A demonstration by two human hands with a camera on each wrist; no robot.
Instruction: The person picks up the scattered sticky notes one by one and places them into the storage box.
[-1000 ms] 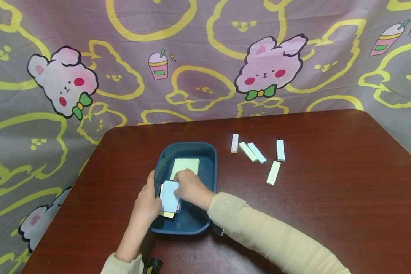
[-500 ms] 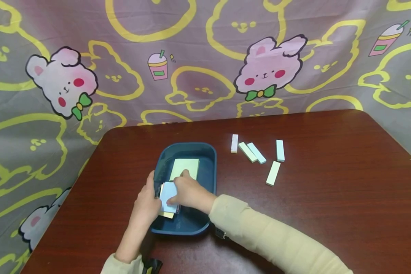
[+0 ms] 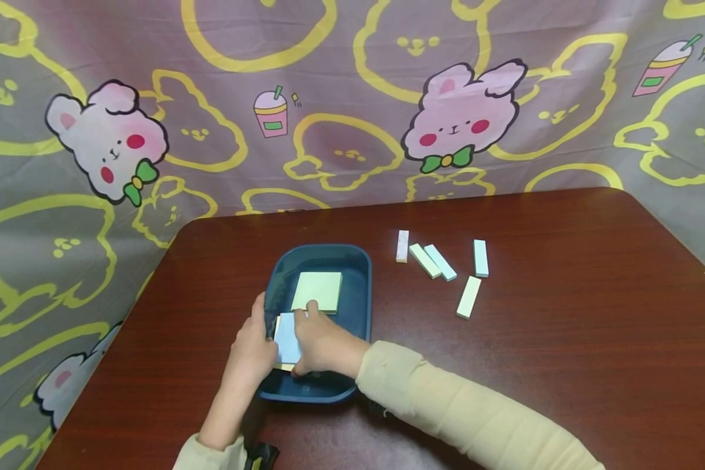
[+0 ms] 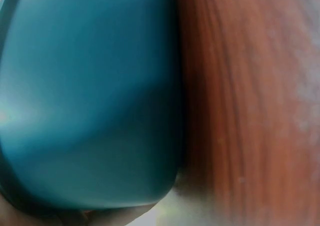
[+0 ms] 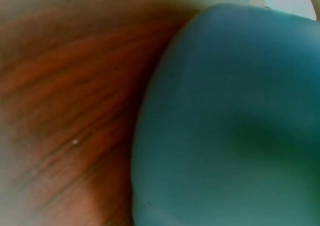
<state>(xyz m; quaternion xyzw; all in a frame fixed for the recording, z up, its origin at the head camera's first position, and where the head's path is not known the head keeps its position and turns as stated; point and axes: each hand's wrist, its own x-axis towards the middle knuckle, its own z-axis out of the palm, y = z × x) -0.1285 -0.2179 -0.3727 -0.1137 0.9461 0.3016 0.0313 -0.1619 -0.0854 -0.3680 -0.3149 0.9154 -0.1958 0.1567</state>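
Observation:
A dark blue plastic tray [image 3: 361, 281] stands on the table, and its outer wall fills much of both wrist views. My left hand [image 3: 251, 346] grips the tray's left rim, with the thumb inside beside a stack of small sticky note pads. A light blue pad [image 3: 286, 336] tops that stack; a yellow edge peeks out below it. My right hand [image 3: 328, 341] reaches in from the right and holds the stack by its right side, thumb at the near edge and fingers at the far edge. Behind it lies a larger pale green sticky note pad [image 3: 319, 290].
Several narrow sticky note strips lie right of the tray, among them a pale yellow strip [image 3: 469, 297], a light blue strip [image 3: 480, 258] and a whitish strip [image 3: 402, 246]. A patterned cloth [image 3: 341, 85] hangs behind the brown table [image 3: 564, 313].
My right hand has slid toward me along the stack, its thumb moving to the near edge and uncovering more of the green pad. My left hand has stayed on the tray.

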